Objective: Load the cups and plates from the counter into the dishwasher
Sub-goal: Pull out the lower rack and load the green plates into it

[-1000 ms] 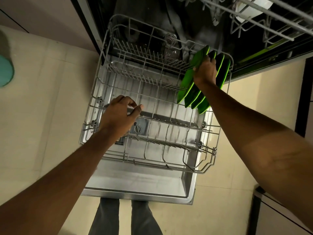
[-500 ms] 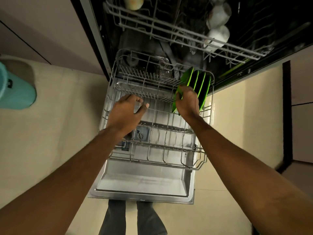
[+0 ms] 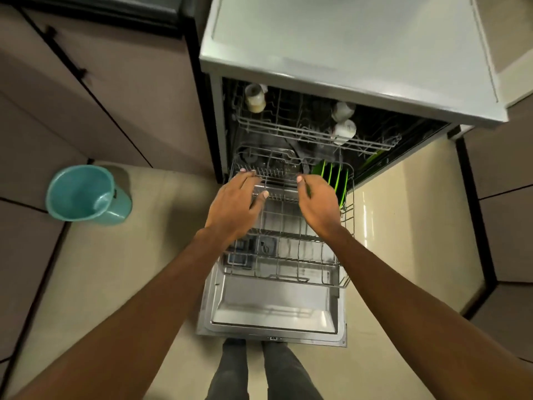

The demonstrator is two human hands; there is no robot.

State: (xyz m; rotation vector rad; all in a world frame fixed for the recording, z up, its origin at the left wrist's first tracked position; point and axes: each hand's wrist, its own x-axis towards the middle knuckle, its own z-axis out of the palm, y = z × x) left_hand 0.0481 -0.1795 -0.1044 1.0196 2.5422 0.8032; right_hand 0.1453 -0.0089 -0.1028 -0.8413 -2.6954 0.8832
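dishwasher: the grey freestanding dishwasher with a flat pale top (image 3: 346, 53) stands open. its metal-lined drop-down door (image 3: 274, 307) lies flat above the beige tiled floor (image 3: 115, 269).

lower rack: the grey wire lower rack (image 3: 288, 280) is drawn out over the door. a row of bright green round plates (image 3: 334, 180) stands on edge in its rear right corner, side by side between the tines. the remaining slots of this rack hold nothing.

upper rack: the grey wire upper rack (image 3: 288, 129) sits inside the cavity. one cream-coloured cup (image 3: 255, 98) sits at its left end. two white cups (image 3: 343, 111) (image 3: 345, 130) sit close together toward its right end.

left hand: the left hand (image 3: 233, 203) is held over the rear left part of the lower rack, palm down. its fingers are extended and slightly spread, the thumb out to the side, and nothing is held. the fingertips reach the row of rear tines; contact with the wire cannot be confirmed.

right hand: the right hand (image 3: 317, 206) is held palm down over the rear right part of the lower rack, just in front of the green plates and partly covering them. its fingers are relaxed and hold nothing. whether they touch the nearest plate cannot be told.

surroundings: a teal plastic bucket (image 3: 83, 194) stands on the floor to the left, well apart from the dishwasher. the person's legs in dark trousers (image 3: 253, 370) show at the near edge of the door.
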